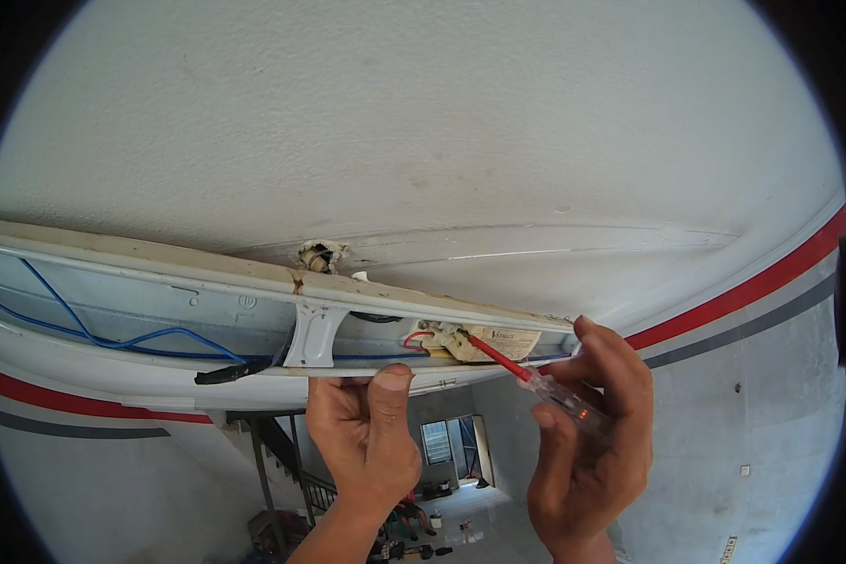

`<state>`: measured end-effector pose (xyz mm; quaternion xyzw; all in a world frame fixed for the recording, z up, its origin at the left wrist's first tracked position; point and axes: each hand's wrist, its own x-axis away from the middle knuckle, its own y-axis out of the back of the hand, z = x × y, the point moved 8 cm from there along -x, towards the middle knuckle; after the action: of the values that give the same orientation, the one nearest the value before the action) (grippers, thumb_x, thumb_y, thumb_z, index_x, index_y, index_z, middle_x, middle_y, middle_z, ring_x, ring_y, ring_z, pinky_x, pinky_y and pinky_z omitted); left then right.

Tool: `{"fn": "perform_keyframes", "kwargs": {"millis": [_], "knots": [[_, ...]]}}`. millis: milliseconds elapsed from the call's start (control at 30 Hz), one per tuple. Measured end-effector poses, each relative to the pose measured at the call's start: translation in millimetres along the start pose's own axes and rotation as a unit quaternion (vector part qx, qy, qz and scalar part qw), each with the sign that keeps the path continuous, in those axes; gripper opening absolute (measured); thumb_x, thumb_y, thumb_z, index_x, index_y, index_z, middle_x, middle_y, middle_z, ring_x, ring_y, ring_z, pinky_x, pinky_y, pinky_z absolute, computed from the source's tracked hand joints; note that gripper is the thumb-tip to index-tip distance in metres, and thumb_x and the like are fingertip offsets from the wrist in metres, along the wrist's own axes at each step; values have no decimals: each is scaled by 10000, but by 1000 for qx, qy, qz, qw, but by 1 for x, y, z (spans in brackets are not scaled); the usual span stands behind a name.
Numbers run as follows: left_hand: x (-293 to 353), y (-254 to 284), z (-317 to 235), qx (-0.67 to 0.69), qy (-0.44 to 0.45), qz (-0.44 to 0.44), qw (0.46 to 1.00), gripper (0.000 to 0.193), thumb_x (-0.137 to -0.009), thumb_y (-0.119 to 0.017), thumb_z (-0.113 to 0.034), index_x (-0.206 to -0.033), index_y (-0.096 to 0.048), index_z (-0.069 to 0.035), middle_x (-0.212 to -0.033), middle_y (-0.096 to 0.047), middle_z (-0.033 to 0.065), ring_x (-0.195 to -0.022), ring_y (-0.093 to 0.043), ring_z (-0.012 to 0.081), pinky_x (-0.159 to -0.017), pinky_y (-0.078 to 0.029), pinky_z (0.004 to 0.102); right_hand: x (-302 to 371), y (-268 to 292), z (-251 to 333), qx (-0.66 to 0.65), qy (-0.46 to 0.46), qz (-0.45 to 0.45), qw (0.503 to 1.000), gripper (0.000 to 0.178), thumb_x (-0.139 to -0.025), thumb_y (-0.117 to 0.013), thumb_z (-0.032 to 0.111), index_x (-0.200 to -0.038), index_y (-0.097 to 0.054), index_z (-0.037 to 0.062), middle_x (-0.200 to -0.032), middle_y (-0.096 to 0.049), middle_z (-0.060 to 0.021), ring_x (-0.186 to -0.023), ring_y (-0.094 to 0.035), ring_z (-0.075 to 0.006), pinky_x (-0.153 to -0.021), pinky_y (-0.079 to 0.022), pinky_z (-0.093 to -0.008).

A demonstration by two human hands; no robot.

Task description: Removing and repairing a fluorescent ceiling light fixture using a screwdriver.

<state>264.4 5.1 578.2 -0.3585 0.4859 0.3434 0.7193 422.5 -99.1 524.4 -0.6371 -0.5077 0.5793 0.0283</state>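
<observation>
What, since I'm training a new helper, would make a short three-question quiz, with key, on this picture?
1. Which hand holds the clear-handled screwdriver?
2. What colour are the wires left of the white bracket? a) green b) blue c) yellow
3. Fill in: As pictured, the left hand is at the metal fixture's ____ edge.

Key: 1. The right hand. 2. b. 3. lower.

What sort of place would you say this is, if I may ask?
Probably a tall indoor hall: a wired fixture close under the ceiling, striped walls, and a staircase well below.
</observation>
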Motion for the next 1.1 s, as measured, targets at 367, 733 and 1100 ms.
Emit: {"fn": "perform_keyframes", "kwargs": {"millis": [367, 733, 1100], "knots": [[0, -2, -4, -9, -15, 25, 1000, 257, -912, -588, -165, -1046, -469, 19, -926, -570, 74, -823, -551, 98, -764, -473, 257, -4, -2, 15, 182, 44, 154, 970, 240, -785, -620, -23, -1023, -628, -7, -784, -532, -140, -592, -555, -230, -538, -473, -296], [-1, -8, -6, 9, 0, 4, 1000, 281, -902, -600, -152, -1052, -469, 46, -900, -593, 96, -809, -558, 103, -773, -450, 239, 6, -2, 14, 199, -30, 129, 971, 175, -853, -610, 76, -1027, -632, 64, -781, -583, -58, -589, -545, -196, -523, -440, -298], [-1, -4, -2, 0, -14, 15, 1000, 273, -905, -593, -149, -1048, -465, 45, -896, -595, 96, -808, -549, 96, -747, -435, 227, -7, -4, 32, 236, 132, 142, 952, 268, -790, -628, 42, -1058, -634, 33, -812, -554, -91, -672, -516, -207, -539, -420, -290]]}}
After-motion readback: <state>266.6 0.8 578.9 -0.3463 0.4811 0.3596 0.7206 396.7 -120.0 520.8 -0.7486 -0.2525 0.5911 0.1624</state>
